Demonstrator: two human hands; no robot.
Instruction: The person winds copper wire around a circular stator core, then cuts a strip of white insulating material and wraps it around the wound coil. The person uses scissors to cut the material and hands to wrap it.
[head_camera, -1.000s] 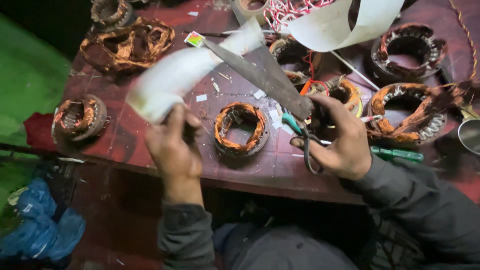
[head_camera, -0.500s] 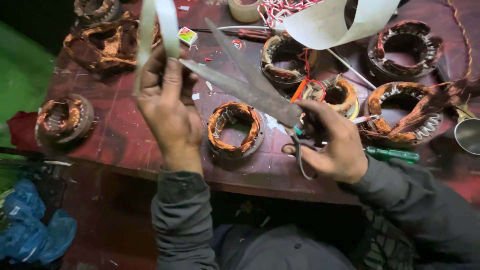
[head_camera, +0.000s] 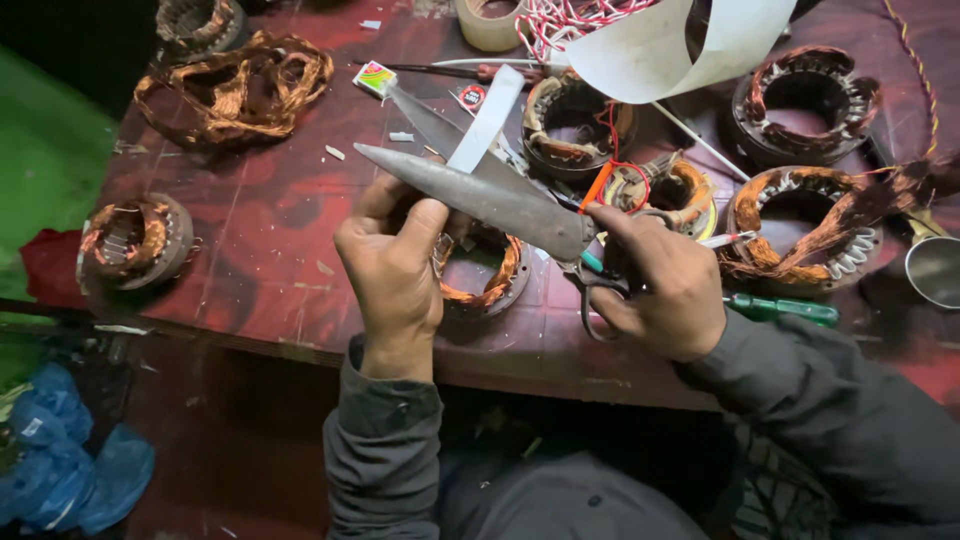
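My right hand (head_camera: 655, 285) grips the handles of large metal scissors (head_camera: 470, 190), whose open blades point up and to the left. My left hand (head_camera: 395, 265) pinches a narrow white paper strip (head_camera: 488, 118) that stands between the two blades. Just beneath both hands, on the dark red table (head_camera: 260, 260), lies a round stator with copper windings (head_camera: 490, 285), partly hidden by my left hand.
Several more copper-wound stators lie around, one at the left (head_camera: 130, 240) and others at the right (head_camera: 800, 215). A loose copper coil bundle (head_camera: 235, 85), a tape roll (head_camera: 490, 20), a curled white sheet (head_camera: 670, 50), a green-handled screwdriver (head_camera: 785, 310) and blue bags (head_camera: 70, 470) on the floor.
My left hand came down and toward the scissors, bringing the paper strip between the blades. The wide curled paper it held a second ago now shows as a narrow strip.
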